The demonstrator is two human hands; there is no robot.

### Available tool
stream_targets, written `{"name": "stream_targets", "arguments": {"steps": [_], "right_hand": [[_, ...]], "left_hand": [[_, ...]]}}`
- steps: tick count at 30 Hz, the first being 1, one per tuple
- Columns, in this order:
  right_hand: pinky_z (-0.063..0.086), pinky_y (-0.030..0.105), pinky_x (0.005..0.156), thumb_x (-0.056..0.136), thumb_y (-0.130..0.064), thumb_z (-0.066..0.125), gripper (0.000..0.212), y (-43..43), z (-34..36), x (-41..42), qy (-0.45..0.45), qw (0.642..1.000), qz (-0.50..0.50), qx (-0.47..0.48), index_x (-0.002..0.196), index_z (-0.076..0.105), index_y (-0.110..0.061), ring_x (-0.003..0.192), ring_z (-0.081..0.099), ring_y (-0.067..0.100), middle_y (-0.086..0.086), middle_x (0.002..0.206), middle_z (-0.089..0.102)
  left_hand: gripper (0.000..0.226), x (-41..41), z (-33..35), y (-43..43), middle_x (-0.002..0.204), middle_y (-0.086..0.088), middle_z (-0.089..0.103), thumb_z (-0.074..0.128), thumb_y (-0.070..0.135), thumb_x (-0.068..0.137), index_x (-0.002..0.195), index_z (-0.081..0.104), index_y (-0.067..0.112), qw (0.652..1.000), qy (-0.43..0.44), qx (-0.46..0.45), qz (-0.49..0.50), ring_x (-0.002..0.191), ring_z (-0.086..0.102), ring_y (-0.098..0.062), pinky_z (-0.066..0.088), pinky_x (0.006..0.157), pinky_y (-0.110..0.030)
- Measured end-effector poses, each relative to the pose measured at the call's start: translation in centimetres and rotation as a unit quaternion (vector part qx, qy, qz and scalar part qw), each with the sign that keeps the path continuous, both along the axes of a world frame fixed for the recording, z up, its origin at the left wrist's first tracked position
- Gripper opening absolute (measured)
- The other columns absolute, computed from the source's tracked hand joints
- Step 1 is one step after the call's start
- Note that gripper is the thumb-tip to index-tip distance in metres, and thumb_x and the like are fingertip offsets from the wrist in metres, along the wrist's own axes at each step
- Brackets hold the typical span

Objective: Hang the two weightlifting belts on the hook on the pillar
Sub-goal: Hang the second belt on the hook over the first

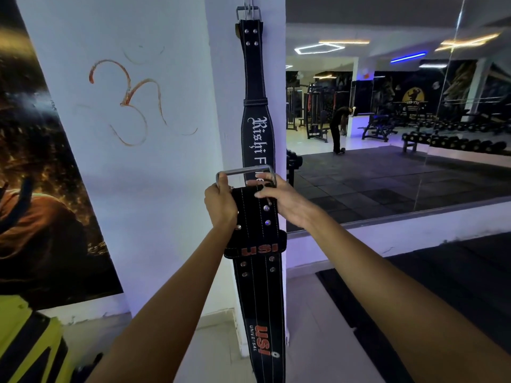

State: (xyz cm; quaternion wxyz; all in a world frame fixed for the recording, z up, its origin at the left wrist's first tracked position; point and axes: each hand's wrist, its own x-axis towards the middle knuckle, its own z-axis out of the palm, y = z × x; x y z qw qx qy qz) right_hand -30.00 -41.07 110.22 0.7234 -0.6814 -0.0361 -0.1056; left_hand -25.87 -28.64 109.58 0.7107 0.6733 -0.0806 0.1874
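A black belt with white lettering [256,87] hangs down the white pillar [221,106] from its steel buckle, which sits on the hook [248,8] at the top edge of the view. In front of it I hold a second black belt with red USI lettering [258,286] upright by its buckle end. My left hand [220,204] grips the left side of that belt just under its steel buckle [244,172]. My right hand [282,201] grips the right side. The rest of this belt hangs down below the frame.
A large wall mirror [401,120] to the right of the pillar reflects gym machines, dumbbell racks and a standing person. A dark poster [41,175] covers the wall at left. A yellow and black bag [27,344] sits at lower left. Black floor mats [442,272] lie at right.
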Motion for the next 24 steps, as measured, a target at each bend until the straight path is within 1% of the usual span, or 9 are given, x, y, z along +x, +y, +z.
{"name": "stream_targets", "arguments": {"steps": [2,4,6,10,14,17,20,22,24], "right_hand": [[0.04,0.018,0.066,0.091,-0.026,0.055,0.014,0.5,-0.4,0.3,-0.045,0.998,-0.052,-0.016,0.102,0.057,-0.017,0.085,0.057,0.008,-0.001,0.101,0.066],[0.04,0.015,0.059,0.093,-0.04,0.046,0.028,1.1,-0.2,1.3,-0.101,0.982,-0.154,-0.028,0.082,0.062,-0.02,0.069,0.055,0.003,-0.014,0.071,0.061],[0.036,0.008,0.047,0.096,-0.037,0.042,0.04,1.9,1.1,2.2,-0.155,0.952,-0.263,-0.038,0.061,0.055,-0.023,0.048,0.05,-0.002,-0.013,0.05,0.052],[0.035,0.013,0.056,0.099,-0.026,0.038,0.042,2.4,4.2,4.0,-0.199,0.905,-0.373,-0.052,0.06,0.051,-0.015,0.055,0.047,-0.001,-0.01,0.058,0.05],[0.033,0.007,0.05,0.1,-0.029,0.035,0.042,2.4,6.8,6.0,-0.223,0.891,-0.384,-0.098,0.065,0.051,-0.012,0.057,0.045,0.007,-0.009,0.058,0.048],[0.024,0.026,0.052,0.099,-0.033,0.032,0.042,0.9,9.9,8.3,-0.239,0.878,-0.387,-0.147,0.072,0.054,-0.01,0.064,0.048,0.017,0.0,0.065,0.053],[0.019,0.026,0.055,0.099,-0.037,0.03,0.049,-1.9,15.2,11.7,-0.279,0.841,-0.412,-0.211,0.08,0.06,-0.004,0.072,0.055,0.028,0.014,0.075,0.06],[0.019,0.027,0.058,0.099,-0.038,0.029,0.053,-3.9,19.3,14.4,-0.31,0.814,-0.432,-0.234,0.09,0.062,0.001,0.077,0.057,0.032,0.022,0.088,0.066],[0.024,0.027,0.062,0.099,-0.041,0.027,0.055,-5.8,23.2,17.5,-0.334,0.795,-0.446,-0.239,0.094,0.062,0.001,0.088,0.059,0.037,0.024,0.097,0.067]], "left_hand": [[0.048,0.2,0.3,0.0,0.061,-0.002,0.05,0.036,0.039,0.098,0.06,0.046,0.013,1.0,-0.005,0.011,-0.012,0.06,0.047,-0.021,0.039,0.066,-0.032],[0.049,0.3,1.3,-0.1,0.059,-0.001,0.049,0.035,0.041,0.098,0.06,0.047,0.013,0.999,-0.02,0.022,-0.024,0.057,0.046,-0.019,0.039,0.066,-0.032],[0.048,0.2,2.7,-0.1,0.065,-0.001,0.052,0.031,0.043,0.099,0.071,0.052,0.009,0.997,-0.057,0.034,-0.028,0.063,0.049,-0.02,0.039,0.068,-0.031],[0.04,0.6,5.3,0.0,0.074,0.006,0.053,0.024,0.039,0.101,0.101,0.049,0.008,0.988,-0.138,0.065,-0.002,0.067,0.051,-0.011,0.036,0.061,-0.029],[0.042,4.0,7.3,-0.7,0.069,0.002,0.052,0.023,0.033,0.102,0.086,0.051,0.006,0.982,-0.163,0.082,0.054,0.073,0.051,-0.026,0.032,0.064,-0.032],[0.043,7.1,10.0,-1.9,0.064,0.003,0.048,0.022,0.034,0.102,0.082,0.048,0.006,0.976,-0.187,0.085,0.073,0.072,0.052,-0.03,0.032,0.062,-0.034],[0.038,10.4,14.9,-3.8,0.062,0.003,0.048,0.023,0.033,0.101,0.081,0.043,0.009,0.957,-0.269,0.083,0.074,0.064,0.052,-0.028,0.036,0.056,-0.032],[0.037,12.8,19.0,-5.3,0.065,-0.003,0.049,0.023,0.03,0.102,0.083,0.043,0.006,0.946,-0.3,0.084,0.091,0.06,0.05,-0.023,0.037,0.044,-0.023],[0.039,15.8,22.8,-7.2,0.08,-0.017,0.058,0.023,0.03,0.102,0.088,0.048,0.003,0.932,-0.336,0.078,0.113,0.076,0.056,-0.033,0.04,0.058,-0.03]]}}
